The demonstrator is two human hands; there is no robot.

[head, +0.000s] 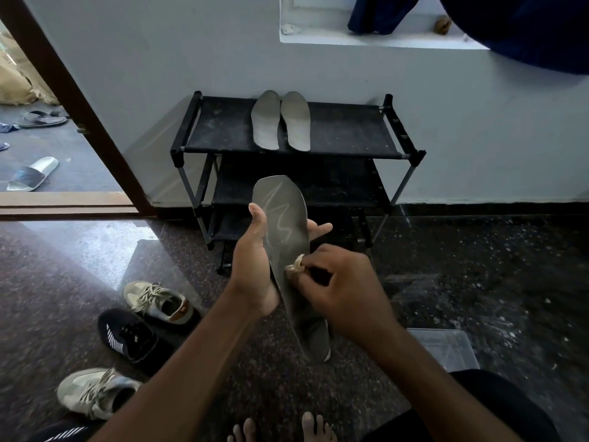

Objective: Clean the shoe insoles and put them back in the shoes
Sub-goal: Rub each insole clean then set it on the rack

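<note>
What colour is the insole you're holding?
The insole is dark grey with a pale zigzag line, seen in the head view.

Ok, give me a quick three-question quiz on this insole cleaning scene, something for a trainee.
1. True or false: two grey insoles lie side by side on the top shelf of the rack.
2. What does the left hand grip?
3. What pinches the cloth? A: the right hand. B: the left hand. C: nothing.
Key: 1 true. 2 the dark insole. 3 A.
</note>
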